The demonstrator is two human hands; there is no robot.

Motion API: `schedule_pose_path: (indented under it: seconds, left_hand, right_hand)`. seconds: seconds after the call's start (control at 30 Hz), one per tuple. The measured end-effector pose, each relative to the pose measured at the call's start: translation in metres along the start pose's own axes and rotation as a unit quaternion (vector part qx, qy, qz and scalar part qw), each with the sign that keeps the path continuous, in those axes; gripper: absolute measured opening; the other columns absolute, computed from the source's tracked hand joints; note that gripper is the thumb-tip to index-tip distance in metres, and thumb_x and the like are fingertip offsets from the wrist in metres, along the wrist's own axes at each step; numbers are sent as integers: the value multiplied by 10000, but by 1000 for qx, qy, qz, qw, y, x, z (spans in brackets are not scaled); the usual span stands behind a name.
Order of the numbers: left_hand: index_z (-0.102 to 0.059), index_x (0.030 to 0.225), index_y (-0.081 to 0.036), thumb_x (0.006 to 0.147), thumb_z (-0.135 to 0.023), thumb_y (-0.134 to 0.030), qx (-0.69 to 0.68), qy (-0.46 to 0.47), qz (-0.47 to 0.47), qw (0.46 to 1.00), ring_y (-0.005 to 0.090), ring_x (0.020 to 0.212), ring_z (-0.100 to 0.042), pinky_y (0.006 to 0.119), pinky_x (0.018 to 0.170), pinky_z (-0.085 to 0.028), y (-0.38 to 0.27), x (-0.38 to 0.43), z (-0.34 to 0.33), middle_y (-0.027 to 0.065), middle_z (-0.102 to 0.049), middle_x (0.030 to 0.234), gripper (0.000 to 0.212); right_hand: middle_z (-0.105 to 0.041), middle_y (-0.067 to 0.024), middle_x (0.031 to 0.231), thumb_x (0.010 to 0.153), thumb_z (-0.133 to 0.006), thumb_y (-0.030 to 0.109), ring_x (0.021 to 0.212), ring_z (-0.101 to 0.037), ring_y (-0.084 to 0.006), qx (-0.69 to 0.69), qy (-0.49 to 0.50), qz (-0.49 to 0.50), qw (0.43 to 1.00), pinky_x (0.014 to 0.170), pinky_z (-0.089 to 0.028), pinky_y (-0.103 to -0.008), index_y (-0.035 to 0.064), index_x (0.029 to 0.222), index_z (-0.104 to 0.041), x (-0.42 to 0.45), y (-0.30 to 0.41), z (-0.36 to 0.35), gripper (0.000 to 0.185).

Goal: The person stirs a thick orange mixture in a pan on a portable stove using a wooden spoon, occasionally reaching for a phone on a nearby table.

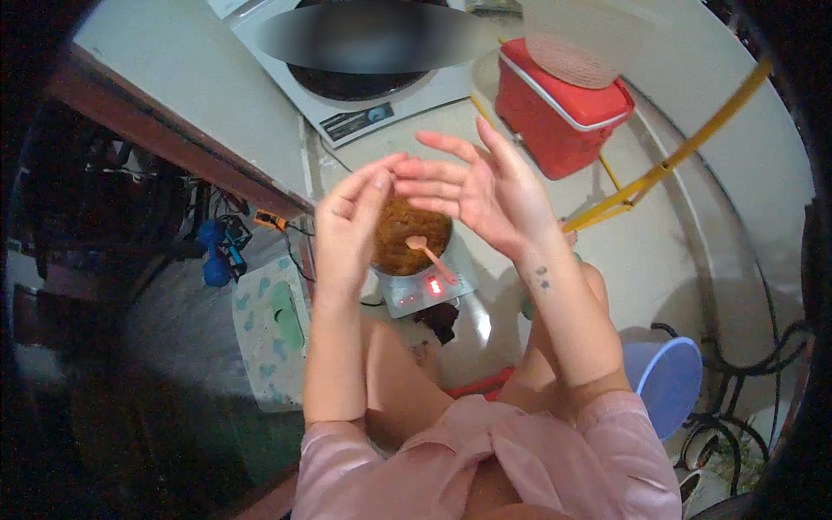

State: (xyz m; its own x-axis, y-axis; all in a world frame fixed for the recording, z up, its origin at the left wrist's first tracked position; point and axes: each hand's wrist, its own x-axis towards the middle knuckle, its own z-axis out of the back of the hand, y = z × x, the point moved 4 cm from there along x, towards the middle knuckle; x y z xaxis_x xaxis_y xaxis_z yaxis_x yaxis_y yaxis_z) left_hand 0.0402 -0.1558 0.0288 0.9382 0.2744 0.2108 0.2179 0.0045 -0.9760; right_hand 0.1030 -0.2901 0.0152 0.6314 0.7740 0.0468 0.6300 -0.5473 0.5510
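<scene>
My left hand [348, 224] is raised with its fingers bent, thumb and fingertips meeting the fingertips of my right hand. Whether anything small is pinched there cannot be told. My right hand [484, 188] is spread, palm turned inward, and holds nothing visible. Below both hands is a round vessel of brown, thick-looking food [406, 244], its far side hidden by the hands. A pink spoon [429, 257] rests on the food, its handle over the near rim. Beneath the vessel sits a flat, pale glass-topped appliance [416, 299] with lit red digits.
A white appliance with a round dark door [429, 94] stands ahead. To its right are a red cooler [552, 123] and a yellow metal frame [689, 149]. A blue bucket [676, 390] and black hoses [741, 364] lie right; a green-patterned white stool [266, 344] and blue dumbbell [214, 253] left.
</scene>
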Motion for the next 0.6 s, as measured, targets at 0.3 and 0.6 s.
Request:
schedule_pose_path:
  seconds: [0.3, 0.6]
  left_hand:
    - [-620, 1079, 50, 884, -586, -36, 16, -25, -12, 999, 146, 934, -614, 254, 836, -476, 8, 11, 6, 116, -658, 1024, 216]
    - [-645, 971, 46, 851, -653, -72, 127, -75, -86, 985, 135, 874, -629, 256, 795, -489, 8, 14, 15, 105, -679, 936, 168]
  right_hand:
    - [-610, -224, 1105, 955, -282, 545, 1040, -595, -285, 83, 3, -26, 996, 947, -428, -383, 2, 1309, -374, 25, -18, 17, 655]
    - [-632, -173, 1059, 966, -267, 524, 1003, -584, -242, 76, -21, -26, 997, 934, -400, -369, 12, 1284, -413, 39, -31, 18, 620]
